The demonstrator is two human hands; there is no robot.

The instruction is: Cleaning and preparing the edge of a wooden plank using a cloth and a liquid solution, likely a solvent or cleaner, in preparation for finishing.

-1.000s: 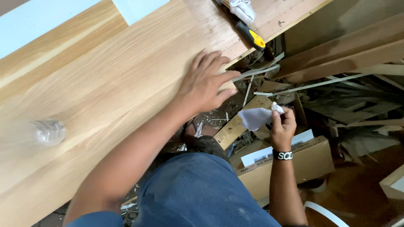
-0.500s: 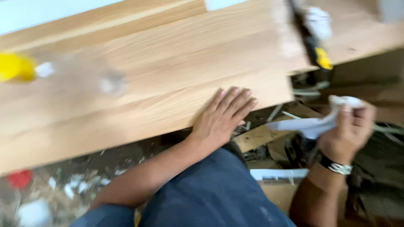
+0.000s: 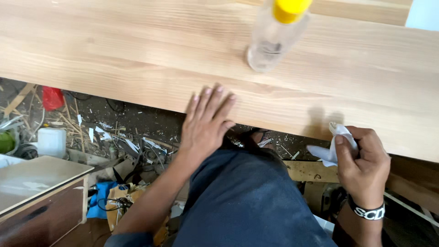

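your left hand point(image 3: 208, 121) is lying flat and open on the near edge of the wide pale wooden board point(image 3: 114, 59) that covers the bench, fingers spread and pointing up the grain, palm hanging a bit over the edge, gripping nothing. your right hand point(image 3: 361, 158) is down off the front edge, curled closed around a small crumpled white cloth point(image 3: 331, 146), pinched between thumb and fingers with a loose corner sticking out to the left; the cloth sits right at the board's lower edge, and i can't tell if it's actually touching the wood. there's a black wristband with white lettering point(image 3: 368, 211) on that wrist. further up the board, between your two hands, is a clear plastic bottle with a yellow cap point(image 3: 274, 39), well apart from both hands, and it looks nearly empty. your knee in dark blue trousers point(image 3: 247, 201) fills the middle below the board. the floor underneath is a mess of wood shavings and scraps point(image 3: 114, 137), with a red plastic bag point(image 3: 52, 97) and a white plastic jug point(image 3: 51, 142) off to the left, plus a brown cabinet with a pale top point(image 3: 36, 192) in the bottom left corner.
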